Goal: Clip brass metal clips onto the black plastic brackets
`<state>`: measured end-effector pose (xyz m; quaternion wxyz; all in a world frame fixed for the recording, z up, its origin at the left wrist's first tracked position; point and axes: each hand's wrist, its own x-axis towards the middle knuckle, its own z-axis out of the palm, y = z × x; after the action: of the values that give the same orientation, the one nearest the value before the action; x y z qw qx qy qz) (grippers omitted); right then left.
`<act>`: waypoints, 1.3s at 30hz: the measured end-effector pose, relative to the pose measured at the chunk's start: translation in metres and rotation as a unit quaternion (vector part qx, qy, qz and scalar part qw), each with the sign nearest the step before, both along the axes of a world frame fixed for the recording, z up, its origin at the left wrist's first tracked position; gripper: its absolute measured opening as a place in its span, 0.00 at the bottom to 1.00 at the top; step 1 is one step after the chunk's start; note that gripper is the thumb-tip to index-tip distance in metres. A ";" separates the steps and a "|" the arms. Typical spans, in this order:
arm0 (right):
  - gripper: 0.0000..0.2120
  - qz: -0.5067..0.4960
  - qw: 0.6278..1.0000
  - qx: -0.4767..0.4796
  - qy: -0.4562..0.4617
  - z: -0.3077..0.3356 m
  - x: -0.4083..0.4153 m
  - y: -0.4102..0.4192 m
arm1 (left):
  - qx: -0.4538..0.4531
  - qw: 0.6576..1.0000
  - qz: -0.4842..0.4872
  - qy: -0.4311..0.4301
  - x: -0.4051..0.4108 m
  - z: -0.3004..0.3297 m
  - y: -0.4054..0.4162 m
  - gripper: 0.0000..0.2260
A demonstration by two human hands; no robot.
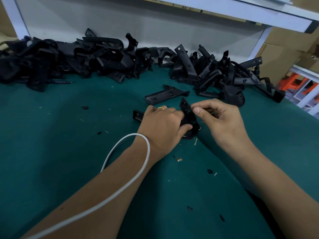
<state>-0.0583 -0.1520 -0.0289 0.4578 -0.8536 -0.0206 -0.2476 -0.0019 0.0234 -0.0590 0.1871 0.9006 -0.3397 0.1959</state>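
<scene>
My left hand (162,123) grips a black plastic bracket (187,114) that stands on the green mat, its pointed end up. Against the bracket's upper edge, my right hand (219,118) pinches a small thin piece between thumb and forefinger; the piece is too small to make out. Loose brass clips (195,141) (179,159) lie on the mat just below the bracket. Part of the bracket is hidden under my left palm.
Large heaps of black brackets (77,61) (221,75) line the back of the green table (69,135). Single brackets (165,96) (138,115) lie near my hands. A white cable (138,169) loops over my left forearm. Cardboard boxes (284,45) stand at the right.
</scene>
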 end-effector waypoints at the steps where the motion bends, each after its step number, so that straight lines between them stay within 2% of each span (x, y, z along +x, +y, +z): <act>1: 0.06 -0.006 1.000 -0.006 0.003 0.000 0.000 0.001 | 0.001 1.000 -0.001 -0.001 0.000 0.000 0.000 0.20; 7: 0.04 -0.067 0.995 -0.071 0.000 0.000 -0.001 0.011 | -0.007 1.000 0.001 -0.009 0.001 -0.002 0.000 0.20; 17: 0.03 -0.062 0.996 -0.058 0.029 0.005 -0.003 0.011 | -0.008 1.000 0.003 -0.016 -0.002 0.002 0.000 0.18; 21: 0.03 -0.075 0.994 -0.075 -0.006 0.001 -0.004 0.011 | -0.012 0.999 0.005 -0.029 -0.004 0.003 0.002 0.17; 24: 0.07 -0.062 0.998 -0.012 -0.014 -0.004 -0.003 0.014 | -0.030 0.999 0.006 -0.021 -0.003 0.004 0.002 0.16; 31: 0.06 -0.032 0.996 0.072 -0.045 -0.013 0.000 0.016 | -0.071 0.997 -0.004 0.016 0.000 0.000 0.003 0.15; 35: 0.05 -0.010 0.983 0.184 -0.004 -0.020 0.001 0.018 | -0.067 0.998 0.007 0.006 0.000 0.000 0.004 0.16; 39: 0.05 -0.003 0.973 0.229 0.004 -0.022 0.002 0.018 | -0.064 0.998 0.010 0.006 0.000 0.001 0.003 0.16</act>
<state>-0.0563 -0.1345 -0.0509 0.6405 -0.7270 0.0412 -0.2439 -0.0020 0.0267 -0.0580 0.2444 0.8914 -0.3160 0.2139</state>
